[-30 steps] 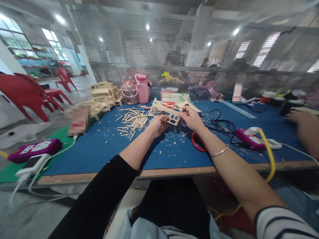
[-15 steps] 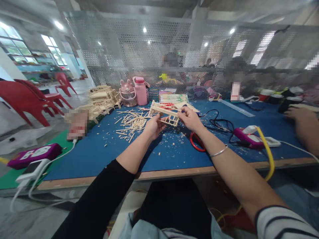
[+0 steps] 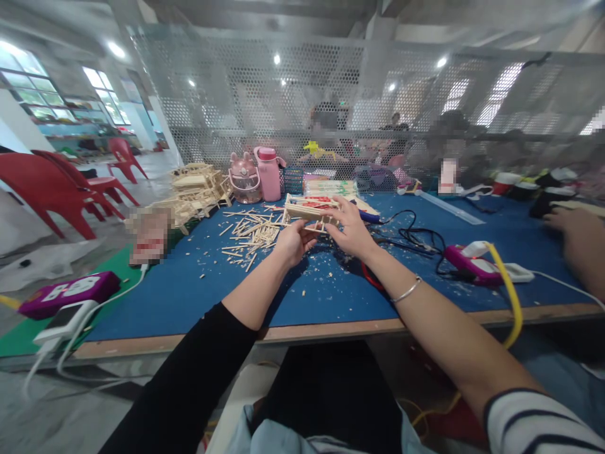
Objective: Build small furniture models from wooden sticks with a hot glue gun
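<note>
A small frame built of pale wooden sticks is held over the blue tabletop, gripped between both hands. My left hand is closed on its lower left side, fingers underneath. My right hand grips its right end, thumb low and fingers over the top, covering that end. Just left of the frame lies a loose pile of short wooden sticks. Behind my right hand a blue tool with a black cord shows in part.
Finished stick models are stacked at the back left, beside a pink bottle and a pink rabbit-eared cup. Black cables and a purple power strip lie right. A co-worker's hand is at far right.
The stick frame has been turned, so its long side now faces me more levelly. My right hand has shifted left and wrapped further over its end; my left hand stays nearly in place.
</note>
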The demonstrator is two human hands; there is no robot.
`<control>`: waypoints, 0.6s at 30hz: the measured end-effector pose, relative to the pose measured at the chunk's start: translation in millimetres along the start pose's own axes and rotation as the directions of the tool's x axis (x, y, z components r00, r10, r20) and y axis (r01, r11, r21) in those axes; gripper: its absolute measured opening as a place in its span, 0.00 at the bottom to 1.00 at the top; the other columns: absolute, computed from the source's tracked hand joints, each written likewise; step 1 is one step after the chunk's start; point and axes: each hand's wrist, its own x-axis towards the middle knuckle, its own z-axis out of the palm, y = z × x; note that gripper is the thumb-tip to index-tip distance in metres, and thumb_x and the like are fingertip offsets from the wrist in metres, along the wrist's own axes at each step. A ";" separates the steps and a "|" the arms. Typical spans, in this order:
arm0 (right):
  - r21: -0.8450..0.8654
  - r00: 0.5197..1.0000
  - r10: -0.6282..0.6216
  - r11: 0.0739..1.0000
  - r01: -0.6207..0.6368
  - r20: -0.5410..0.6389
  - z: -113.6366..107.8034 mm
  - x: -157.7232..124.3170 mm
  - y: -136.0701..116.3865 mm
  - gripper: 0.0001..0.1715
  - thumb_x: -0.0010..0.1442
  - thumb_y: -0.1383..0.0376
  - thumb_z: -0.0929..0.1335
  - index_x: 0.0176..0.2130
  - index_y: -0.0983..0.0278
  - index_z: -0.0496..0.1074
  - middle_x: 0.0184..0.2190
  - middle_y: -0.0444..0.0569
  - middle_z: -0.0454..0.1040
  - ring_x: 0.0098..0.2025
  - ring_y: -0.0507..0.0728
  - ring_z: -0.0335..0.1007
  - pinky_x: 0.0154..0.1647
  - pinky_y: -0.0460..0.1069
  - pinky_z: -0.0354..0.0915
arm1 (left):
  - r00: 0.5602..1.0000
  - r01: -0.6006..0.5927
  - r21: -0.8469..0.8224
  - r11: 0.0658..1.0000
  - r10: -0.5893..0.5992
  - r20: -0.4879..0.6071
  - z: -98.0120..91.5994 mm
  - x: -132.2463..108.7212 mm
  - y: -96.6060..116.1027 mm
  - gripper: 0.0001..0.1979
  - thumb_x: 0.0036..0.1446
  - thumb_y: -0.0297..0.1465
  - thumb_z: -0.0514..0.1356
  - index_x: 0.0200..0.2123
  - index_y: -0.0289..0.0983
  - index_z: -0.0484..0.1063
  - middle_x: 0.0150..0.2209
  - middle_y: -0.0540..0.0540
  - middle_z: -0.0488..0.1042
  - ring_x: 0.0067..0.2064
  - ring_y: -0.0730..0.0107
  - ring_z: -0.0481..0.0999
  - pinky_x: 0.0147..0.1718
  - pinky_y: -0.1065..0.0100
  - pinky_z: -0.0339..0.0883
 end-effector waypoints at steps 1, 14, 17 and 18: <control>-0.002 1.000 0.003 1.000 -0.003 0.002 1.6 0.5 0.6 0.17 0.56 0.66 0.64 0.45 0.60 0.72 0.59 0.52 0.57 0.61 0.63 0.51 0.60 0.64 0.50 | 1.000 0.000 0.003 1.000 0.000 0.003 -0.4 0.2 -0.5 0.11 0.54 0.30 0.53 0.39 0.37 0.72 0.29 0.46 0.76 0.30 0.73 0.74 0.27 0.73 0.64; 0.008 0.999 0.043 0.999 -0.043 -0.010 8.3 -1.4 -5.0 0.11 0.56 0.58 0.67 0.35 0.58 0.77 0.60 0.48 0.59 0.61 0.63 0.51 0.60 0.64 0.49 | 1.000 -0.014 0.066 0.998 0.015 -0.017 -6.2 -0.2 -6.0 0.07 0.51 0.26 0.53 0.35 0.35 0.68 0.27 0.46 0.72 0.27 0.74 0.72 0.25 0.73 0.65; -0.011 0.997 0.071 0.997 -0.071 0.011 8.2 -2.0 -6.4 0.09 0.55 0.59 0.68 0.32 0.58 0.77 0.62 0.44 0.55 0.63 0.65 0.47 0.61 0.66 0.46 | 0.998 -0.051 0.129 0.990 0.054 -0.025 -9.9 -1.0 -8.2 0.02 0.52 0.27 0.56 0.32 0.35 0.66 0.24 0.49 0.69 0.24 0.76 0.70 0.25 0.73 0.65; -0.013 0.997 0.079 0.997 -0.079 0.019 8.0 -2.4 -7.1 0.08 0.54 0.59 0.68 0.32 0.58 0.77 0.62 0.42 0.54 0.63 0.66 0.45 0.61 0.66 0.45 | 0.997 -0.060 0.146 0.987 0.065 -0.030 -11.2 -1.9 -8.8 0.02 0.52 0.28 0.57 0.30 0.35 0.65 0.23 0.50 0.68 0.23 0.77 0.69 0.25 0.73 0.65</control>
